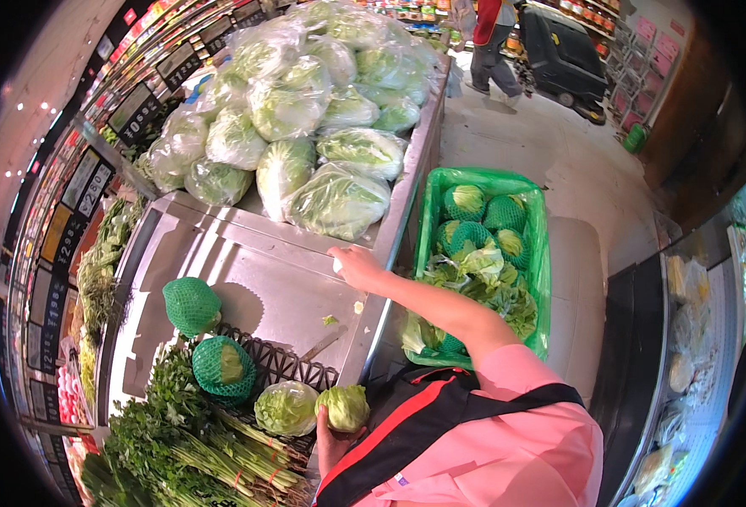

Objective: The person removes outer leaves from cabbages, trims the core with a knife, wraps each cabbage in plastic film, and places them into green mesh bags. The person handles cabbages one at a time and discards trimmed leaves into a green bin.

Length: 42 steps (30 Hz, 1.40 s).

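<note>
My left hand (335, 440) holds a bare head of lettuce (345, 407) against the front of my apron. Right beside it is another lettuce in clear plastic wrap (286, 407). My right hand (359, 267) is stretched over the stainless steel counter (271, 263), its fingers closed around a small white object (337, 265) that is mostly hidden. Two lettuces in green foam netting, one farther back (190, 307) and one nearer (223, 369), sit to the left. Below my right hand lie a leaf scrap (329, 320) and a pale cut piece (359, 307).
Bagged napa cabbages (290, 95) are piled at the back. A green-lined crate (541, 253) holds netted lettuces and loose leaves. Celery bunches (239, 456) lie at front left, by a black plastic basket (284, 355). A person (493, 51) stands near a dark floor machine (563, 54).
</note>
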{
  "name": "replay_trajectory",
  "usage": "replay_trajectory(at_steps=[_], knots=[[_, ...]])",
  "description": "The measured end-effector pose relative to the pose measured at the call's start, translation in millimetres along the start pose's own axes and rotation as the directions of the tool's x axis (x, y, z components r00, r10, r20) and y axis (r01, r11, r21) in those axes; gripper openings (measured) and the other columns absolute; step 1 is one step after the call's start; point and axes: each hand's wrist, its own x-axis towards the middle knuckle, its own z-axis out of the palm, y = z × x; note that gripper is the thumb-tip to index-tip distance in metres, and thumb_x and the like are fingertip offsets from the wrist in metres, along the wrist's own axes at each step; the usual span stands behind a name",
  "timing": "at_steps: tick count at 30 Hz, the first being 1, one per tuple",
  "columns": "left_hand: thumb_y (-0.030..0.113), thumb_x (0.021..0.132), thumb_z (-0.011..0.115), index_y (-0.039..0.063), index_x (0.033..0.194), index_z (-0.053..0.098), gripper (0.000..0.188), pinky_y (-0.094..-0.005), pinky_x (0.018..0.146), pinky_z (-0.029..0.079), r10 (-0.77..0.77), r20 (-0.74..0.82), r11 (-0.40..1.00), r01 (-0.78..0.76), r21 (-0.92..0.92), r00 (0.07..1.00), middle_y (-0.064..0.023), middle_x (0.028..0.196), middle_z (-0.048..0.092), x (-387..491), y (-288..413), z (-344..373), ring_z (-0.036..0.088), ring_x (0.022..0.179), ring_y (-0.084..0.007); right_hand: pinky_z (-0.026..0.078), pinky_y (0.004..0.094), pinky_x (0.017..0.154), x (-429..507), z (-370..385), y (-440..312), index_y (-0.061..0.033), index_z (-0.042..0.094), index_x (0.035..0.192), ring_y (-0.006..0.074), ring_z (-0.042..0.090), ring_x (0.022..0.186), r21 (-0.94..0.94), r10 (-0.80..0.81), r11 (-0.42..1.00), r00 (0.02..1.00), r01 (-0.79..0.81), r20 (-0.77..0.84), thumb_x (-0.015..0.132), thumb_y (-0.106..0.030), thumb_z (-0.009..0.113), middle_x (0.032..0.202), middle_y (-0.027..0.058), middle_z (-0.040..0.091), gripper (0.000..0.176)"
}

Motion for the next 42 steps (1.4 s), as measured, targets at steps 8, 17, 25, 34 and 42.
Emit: replay_trajectory(at_steps=[8,17,25,34,42], knots=[[0.040,0.098,0.059,0.011,0.149,0.024,0.069,-0.0443,0.084,0.054,0.270,-0.103,0.922,-0.226,0.313,0.957,-0.0177,0.136,0.052,-13.2,-0.8,-14.5,0.061,0.111,-0.0325,0.046,0.0323,0.088,-67.7,-19.2,-104.7,-0.0036,0.048,0.126,0.0154,0.058,0.100,0.749,-0.236,0.655,0.915,-0.099,0.327,0.085,-0.004,0.069,0.117,0.0048,0.056,0.046],[0.021,0.094,0.065,0.002,0.115,0.065,0.029,-0.0273,0.082,0.049,0.675,-0.089,0.641,-0.524,0.560,0.732,-0.0061,0.113,0.065,-56.5,58.0,56.4,0.060,0.099,-0.0119,0.040,0.0371,0.103,-107.1,-69.8,-161.8,-0.0073,0.030,0.142,0.0220,0.056,0.119,0.882,-0.485,0.440,0.781,-0.171,0.393,0.087,0.000,0.068,0.132,0.0114,0.050,0.067],[0.012,0.090,0.070,0.002,0.110,0.064,0.023,-0.0289,0.086,0.049,0.745,0.115,0.567,-0.714,0.410,0.657,-0.0054,0.105,0.066,-44.9,83.5,97.3,0.061,0.099,-0.0120,0.044,0.0380,0.102,-109.6,-71.7,-175.0,-0.0075,0.032,0.141,0.0277,0.059,0.119,0.827,-0.580,0.562,0.714,0.003,0.391,0.084,0.000,0.071,0.132,0.0149,0.050,0.069],[0.005,0.095,0.061,0.001,0.094,0.054,0.008,-0.0229,0.070,0.048,0.816,-0.171,0.519,-0.571,0.636,0.552,-0.0015,0.083,0.060,-77.6,44.6,42.5,0.059,0.074,-0.0082,0.050,0.0388,0.079,-126.0,-85.2,-168.7,-0.0073,0.040,0.136,0.0324,0.066,0.085,0.395,-0.236,0.912,0.646,-0.110,0.726,0.083,-0.028,0.075,0.083,0.0111,0.066,0.067],[0.014,0.098,0.060,0.007,0.097,0.052,0.011,-0.0248,0.072,0.049,0.447,-0.390,0.884,-0.331,0.330,0.805,0.0000,0.084,0.057,-11.0,-31.3,-35.6,0.056,0.075,-0.0094,0.050,0.0327,0.086,-135.3,14.9,-102.0,0.0012,0.062,0.124,0.0188,0.065,0.093,0.061,0.057,0.871,0.224,-0.488,0.973,0.079,-0.037,0.076,0.100,0.0119,0.071,0.061]])
